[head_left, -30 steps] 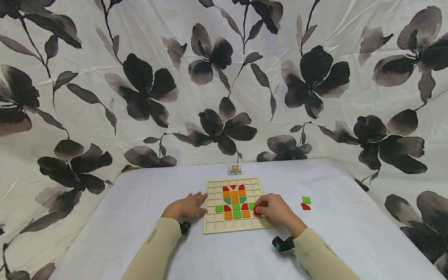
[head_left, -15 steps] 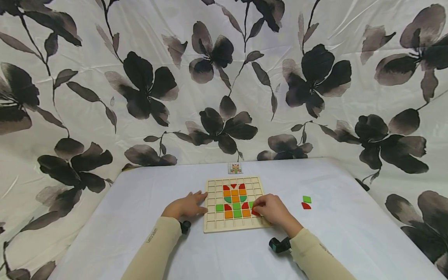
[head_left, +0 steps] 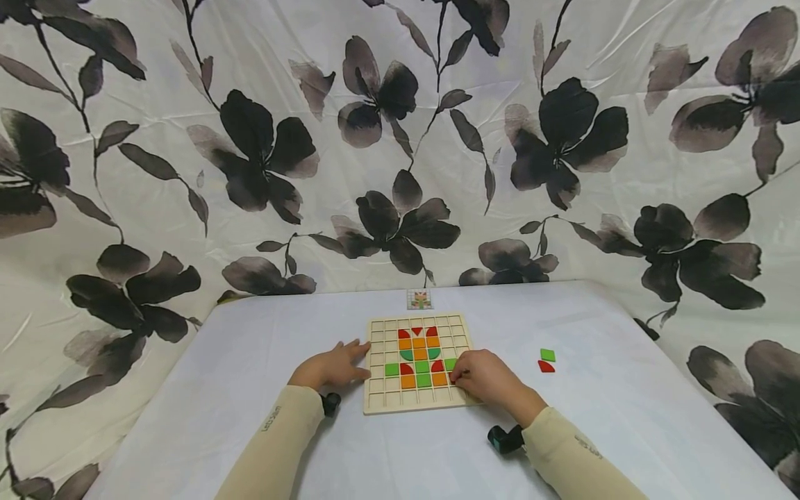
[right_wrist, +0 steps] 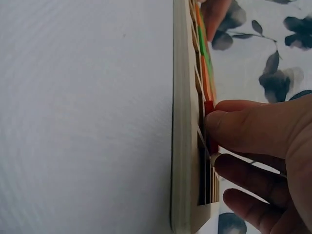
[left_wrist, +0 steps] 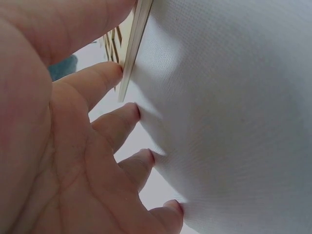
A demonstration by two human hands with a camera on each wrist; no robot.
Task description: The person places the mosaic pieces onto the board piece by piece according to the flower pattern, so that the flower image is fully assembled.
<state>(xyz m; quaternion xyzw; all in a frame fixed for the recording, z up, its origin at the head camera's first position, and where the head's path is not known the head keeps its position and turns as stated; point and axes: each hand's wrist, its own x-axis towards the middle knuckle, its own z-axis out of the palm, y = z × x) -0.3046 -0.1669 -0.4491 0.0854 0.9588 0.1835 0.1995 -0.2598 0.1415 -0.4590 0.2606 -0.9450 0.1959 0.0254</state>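
Note:
A wooden grid board (head_left: 389, 401) lies on the table, with red, orange and green tiles set in its middle squares. My right hand (head_left: 490, 378) is over the board's right side. In the right wrist view its thumb and forefinger pinch a red tile (right_wrist: 209, 104) low in the grid; the tile's full shape is hidden. My left hand (head_left: 331, 368) has its fingers spread beside the board's left edge. In the left wrist view, thumb and forefinger meet that edge, while the other fingertips touch the white cloth.
Right of the board lie a loose green square tile (head_left: 547, 355) and a red rounded tile (head_left: 546, 366). A small pattern card (head_left: 419, 299) rests behind the board. Flower-printed cloth (head_left: 387, 153) hangs beyond the table's back edge.
The red tile, visible at my right fingertips earlier, is now covered by the hand in the head view. My right hand has shifted only slightly; the left stays put.

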